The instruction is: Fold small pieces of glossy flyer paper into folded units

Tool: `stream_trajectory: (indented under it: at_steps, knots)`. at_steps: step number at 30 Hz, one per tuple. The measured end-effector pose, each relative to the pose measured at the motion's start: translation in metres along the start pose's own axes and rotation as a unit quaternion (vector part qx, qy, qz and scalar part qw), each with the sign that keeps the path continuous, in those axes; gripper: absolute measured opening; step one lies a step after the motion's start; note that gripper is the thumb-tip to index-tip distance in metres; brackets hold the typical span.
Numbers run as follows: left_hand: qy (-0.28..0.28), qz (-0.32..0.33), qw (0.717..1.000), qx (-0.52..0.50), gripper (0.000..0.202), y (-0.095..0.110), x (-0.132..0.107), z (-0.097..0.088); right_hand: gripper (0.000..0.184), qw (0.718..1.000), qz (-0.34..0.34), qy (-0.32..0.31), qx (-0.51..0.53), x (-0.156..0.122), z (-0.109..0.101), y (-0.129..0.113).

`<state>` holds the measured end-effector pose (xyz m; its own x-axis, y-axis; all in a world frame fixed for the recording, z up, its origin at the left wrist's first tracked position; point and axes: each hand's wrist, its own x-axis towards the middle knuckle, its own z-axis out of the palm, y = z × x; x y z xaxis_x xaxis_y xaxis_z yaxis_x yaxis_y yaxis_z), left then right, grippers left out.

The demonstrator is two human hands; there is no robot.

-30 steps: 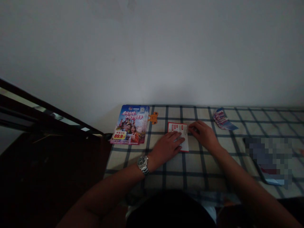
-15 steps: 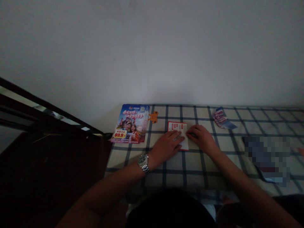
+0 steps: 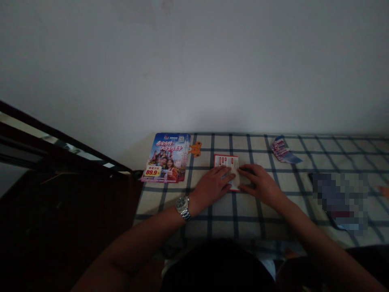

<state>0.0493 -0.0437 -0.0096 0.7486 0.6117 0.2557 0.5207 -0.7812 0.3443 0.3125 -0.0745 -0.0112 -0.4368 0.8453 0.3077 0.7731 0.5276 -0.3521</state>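
A small leaflet (image 3: 226,159), white with red edges and printed text, lies on the checked tablecloth in front of me. It looks folded, though my fingers cover part of it. My left hand (image 3: 214,182), with a metal watch on its wrist, rests flat across the lower part, fingers spread. At the leaflet's right edge is my right hand (image 3: 259,182), thumb and fingertips apart, touching or very near the edge. To the left sits a stack of colourful flyers (image 3: 165,158) showing a large "89.9".
An orange bear-shaped piece (image 3: 195,149) lies beside the flyers. Several folded leaflets (image 3: 284,151) are fanned out at the back right. A dark-edged, blurred-out object (image 3: 340,200) lies on the right, near another person's fingers (image 3: 383,190). The wall borders the checked tablecloth (image 3: 194,231).
My right hand's fingers have spread from a pinch at the leaflet's right edge, the thumb now lower down. My left hand stays on the leaflet.
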Motion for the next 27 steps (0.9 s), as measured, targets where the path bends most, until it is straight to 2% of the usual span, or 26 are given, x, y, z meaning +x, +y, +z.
stream_trajectory:
  at_steps: [4,9,16,21,27]
  knots:
    - [-0.001,-0.001,1.0,0.004,0.039,0.0,0.0,0.0,0.065,1.0,-0.006,-0.025,-0.002,-0.001,-0.004,-0.002]
    - [-0.002,0.0,1.0,0.006,0.039,-0.001,0.0,0.002,0.068,0.999,-0.013,-0.034,-0.009,-0.003,-0.005,-0.002]
    - [0.005,0.0,1.0,0.002,0.039,-0.002,0.0,0.002,0.046,0.999,-0.046,-0.001,-0.007,-0.012,-0.003,-0.002]
    - [0.005,-0.007,1.0,0.0,0.038,-0.002,-0.001,0.003,0.046,0.998,-0.062,-0.017,0.0,-0.016,-0.001,-0.01]
    - [0.006,0.001,1.0,-0.012,0.037,-0.004,0.0,0.0,0.038,0.998,-0.063,-0.007,-0.005,-0.015,0.002,-0.012]
